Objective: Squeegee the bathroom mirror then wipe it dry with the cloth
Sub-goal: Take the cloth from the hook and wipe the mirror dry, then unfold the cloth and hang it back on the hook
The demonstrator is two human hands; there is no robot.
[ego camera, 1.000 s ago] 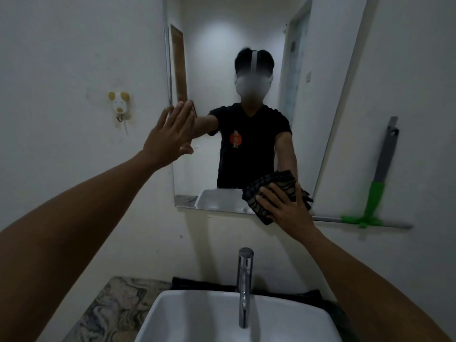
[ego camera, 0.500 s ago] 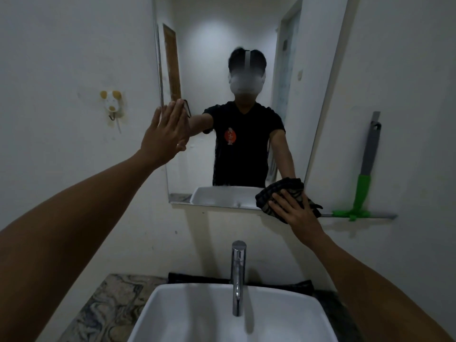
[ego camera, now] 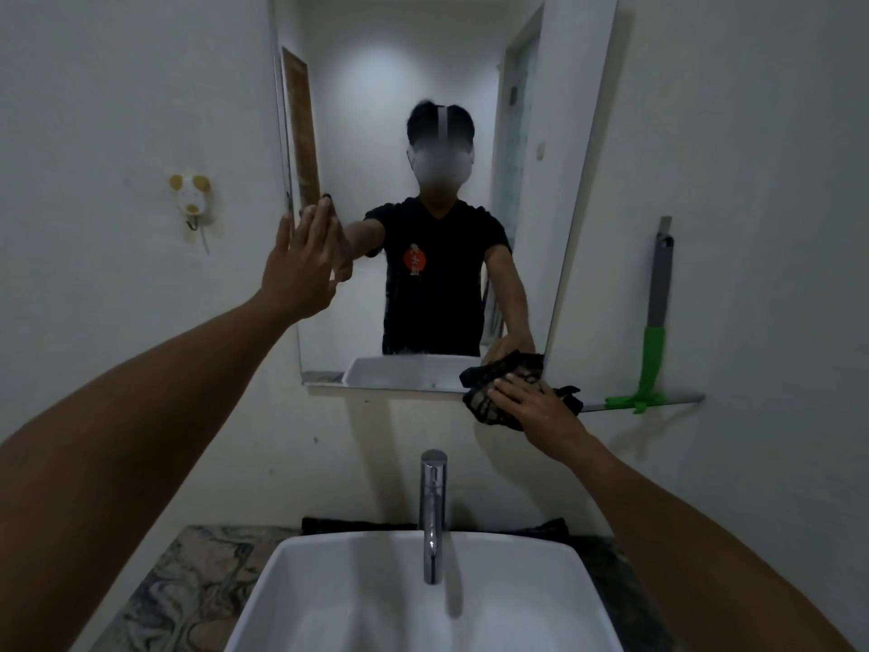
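The frameless mirror [ego camera: 423, 87] hangs on the white wall above the sink. My left hand [ego camera: 303, 265] lies flat against its left edge, fingers together and empty. My right hand [ego camera: 531, 402] presses a dark checked cloth [ego camera: 489, 407] onto the mirror's bottom right corner, the cloth partly bunched under my palm. The squeegee [ego camera: 656, 341], with a grey and green handle, stands upright against the wall to the right, its blade resting on a narrow ledge [ego camera: 682, 398].
A white basin [ego camera: 329, 604] with a chrome tap [ego camera: 432, 510] sits below on a marbled counter [ego camera: 188, 595]. A dark cloth [ego camera: 357, 524] lies behind the basin. A small mouse-shaped hook [ego camera: 190, 195] is on the wall left of the mirror.
My right hand has slid the cloth to the right along the mirror's bottom edge to its corner. My left hand stays on the mirror's left edge. The view has shifted slightly.
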